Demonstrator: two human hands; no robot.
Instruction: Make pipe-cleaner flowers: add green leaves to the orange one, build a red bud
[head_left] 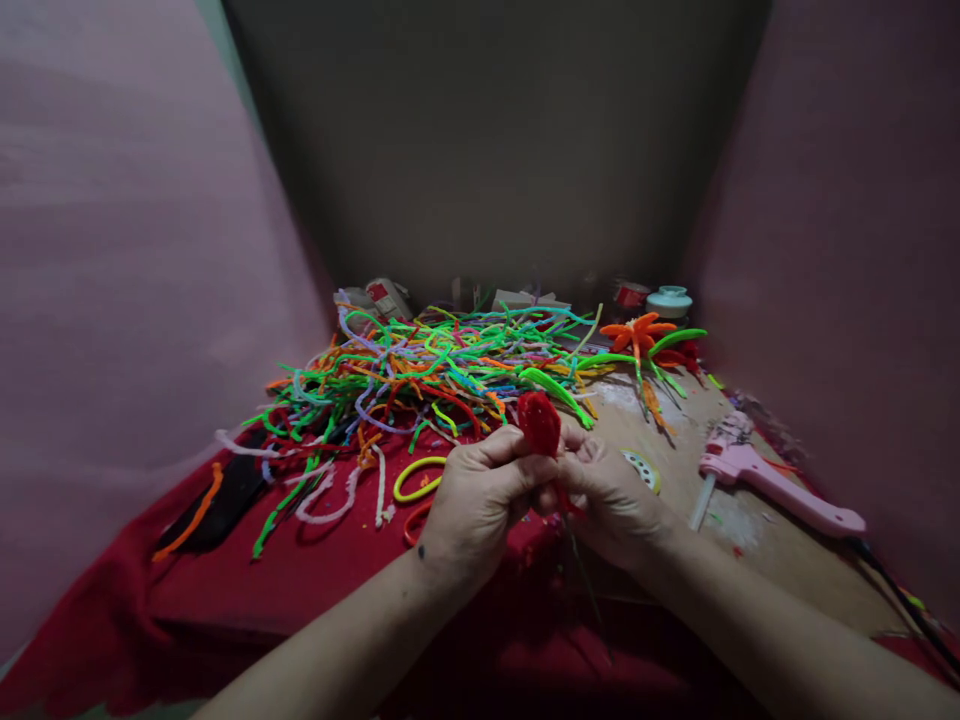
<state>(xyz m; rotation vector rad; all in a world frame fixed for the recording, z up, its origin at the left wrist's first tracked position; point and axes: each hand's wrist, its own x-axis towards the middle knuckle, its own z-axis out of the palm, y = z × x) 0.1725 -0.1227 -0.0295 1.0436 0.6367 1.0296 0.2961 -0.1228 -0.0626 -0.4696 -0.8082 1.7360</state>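
Note:
A fuzzy red flower-like piece (538,424) stands upright between my hands, near the middle of the view. My left hand (484,500) pinches its base from the left. My right hand (607,490) closes on the same base from the right, its fingertips meeting the left ones. A thin dark stem (586,585) hangs below my fingers and slants down to the right. Behind the hands lies a large tangled heap of coloured pipe cleaners (427,360).
A pink glue gun (787,490) rests on a brown board (810,580) at the right. An orange flower (637,332) with green leaves lies behind. On the red cloth (217,590) are a yellow loop (409,482) and a dark object (225,505). A lidded jar (669,302) stands at the back.

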